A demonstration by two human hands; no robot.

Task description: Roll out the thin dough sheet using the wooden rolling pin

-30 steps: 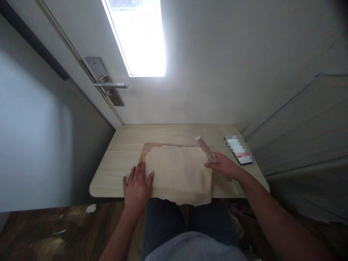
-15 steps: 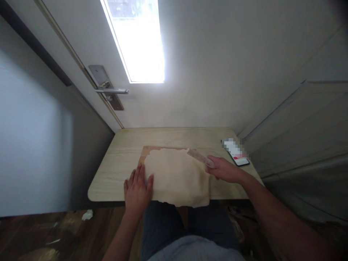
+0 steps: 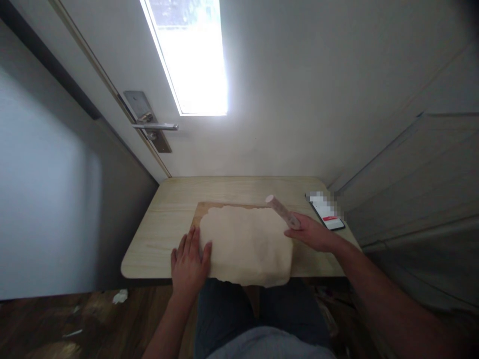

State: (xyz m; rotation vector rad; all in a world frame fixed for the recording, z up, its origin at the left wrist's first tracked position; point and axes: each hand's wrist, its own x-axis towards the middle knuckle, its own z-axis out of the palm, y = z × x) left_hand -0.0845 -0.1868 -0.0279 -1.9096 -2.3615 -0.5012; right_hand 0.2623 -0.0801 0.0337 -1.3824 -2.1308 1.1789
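Observation:
A wide, thin sheet of rolled-out dough (image 3: pixel 243 244) covers most of a wooden board (image 3: pixel 201 210). Its near edge hangs past the front of the table. My left hand (image 3: pixel 190 254) lies with fingers spread at the left edge of the dough and board. In my right hand (image 3: pixel 309 232) is a short wooden rolling pin (image 3: pixel 281 210), gripped at its near end. The pin points up and to the left over the dough's far right corner, and its free end looks raised. Most of the board is hidden beneath the dough.
A phone (image 3: pixel 325 212) lies at the right end of the pale wooden table (image 3: pixel 157 234). Behind the table stands a door with a metal handle (image 3: pixel 155 127) and a bright window (image 3: pixel 190 65). A crumpled white scrap (image 3: pixel 120 296) is on the floor at left.
The rolling pin has shifted slightly right, and its free end has risen off the dough's far edge. The dough's right edge sits a little further right. My left hand stays in place.

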